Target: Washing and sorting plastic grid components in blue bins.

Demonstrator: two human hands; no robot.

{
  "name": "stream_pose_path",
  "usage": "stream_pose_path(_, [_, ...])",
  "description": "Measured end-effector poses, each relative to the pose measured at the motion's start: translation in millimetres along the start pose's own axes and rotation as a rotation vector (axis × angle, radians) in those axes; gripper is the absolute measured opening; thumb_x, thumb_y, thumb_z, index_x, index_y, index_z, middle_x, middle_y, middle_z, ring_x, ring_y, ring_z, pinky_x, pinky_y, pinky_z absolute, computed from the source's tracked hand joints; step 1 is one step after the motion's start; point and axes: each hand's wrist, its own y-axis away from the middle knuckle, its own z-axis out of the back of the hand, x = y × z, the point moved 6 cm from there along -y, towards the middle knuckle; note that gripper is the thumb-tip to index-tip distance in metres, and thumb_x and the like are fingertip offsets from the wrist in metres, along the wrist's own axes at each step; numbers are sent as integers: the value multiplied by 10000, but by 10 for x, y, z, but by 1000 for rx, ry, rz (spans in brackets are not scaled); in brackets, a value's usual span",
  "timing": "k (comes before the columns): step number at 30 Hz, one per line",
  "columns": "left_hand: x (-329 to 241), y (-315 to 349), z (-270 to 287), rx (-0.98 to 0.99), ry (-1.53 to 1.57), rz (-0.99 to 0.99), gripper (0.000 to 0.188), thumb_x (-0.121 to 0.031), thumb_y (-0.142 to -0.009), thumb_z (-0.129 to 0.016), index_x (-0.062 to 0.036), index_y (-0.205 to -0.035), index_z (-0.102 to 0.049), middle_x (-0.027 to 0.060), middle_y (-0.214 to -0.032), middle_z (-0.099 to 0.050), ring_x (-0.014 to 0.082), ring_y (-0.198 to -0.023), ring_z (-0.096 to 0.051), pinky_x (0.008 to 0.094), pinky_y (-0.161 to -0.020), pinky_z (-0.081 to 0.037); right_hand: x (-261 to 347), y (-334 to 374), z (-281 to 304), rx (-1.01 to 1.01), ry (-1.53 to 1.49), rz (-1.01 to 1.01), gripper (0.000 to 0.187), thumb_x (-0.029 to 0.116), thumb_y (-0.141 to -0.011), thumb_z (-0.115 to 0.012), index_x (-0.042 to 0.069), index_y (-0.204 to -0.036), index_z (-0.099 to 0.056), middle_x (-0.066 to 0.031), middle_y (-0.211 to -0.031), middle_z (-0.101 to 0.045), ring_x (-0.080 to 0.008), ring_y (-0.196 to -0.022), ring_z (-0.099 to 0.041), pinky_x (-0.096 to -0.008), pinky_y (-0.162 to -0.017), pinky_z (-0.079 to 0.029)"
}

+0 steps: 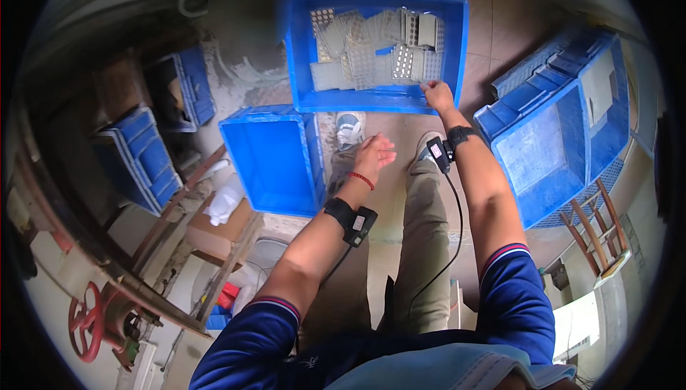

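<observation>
A large blue plastic crate [300,47] lies ahead of my feet. Inside it are several thin clear and silvery trays [361,66] with rows of round pockets, overlapping in loose piles. At the crate's near right rim is my right hand [438,95], fingers curled together with their tips just inside. What they grip, if anything, is too small to make out. The nearest trays [431,65] lie just beyond those fingertips. My left hand [376,155] hovers in front of the crate above the floor, fingers stretched out, holding nothing.
A deep blue crate [271,165] stands on the left. More blue crates [536,150] are at the right beside a wooden frame [597,225]. On a cardboard box [221,227] sits a white plastic bottle [224,203]. A red handwheel [87,321] is at lower left.
</observation>
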Motion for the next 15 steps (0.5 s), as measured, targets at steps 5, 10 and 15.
stream_pose_path(5, [314,-144,28,11,247,5,205,-239,-891,-546,-41,-943,-546,125,-899,-612,207,-725,-598,349,-715,-504,188,-444,-138,-66,358,-147,991,576,-655,-699,-139,-1245,-350,-278,-1233,-466,-373,-1184,-431,-368,-971,-392])
stream_pose_path(10, [298,-179,201,5,360,-41,153,-196,-882,-547,-51,-931,-558,103,-899,-618,200,-764,-600,348,-736,-492,30,-835,-398,-54,377,-276,1331,730,-496,-695,-144,-1323,-127,-310,-1353,-279,-404,-1265,-308,-407,-1021,-327])
stream_pose_path(15, [-184,-157,355,-40,441,-133,146,-192,-883,-543,-58,-934,-573,99,-883,-622,202,-770,-596,356,-754,-487,97,-809,-631,-165,624,-317,1393,744,-456,-707,-109,-1353,-69,-295,-1347,-271,-408,-1274,-275,-443,-1045,-264])
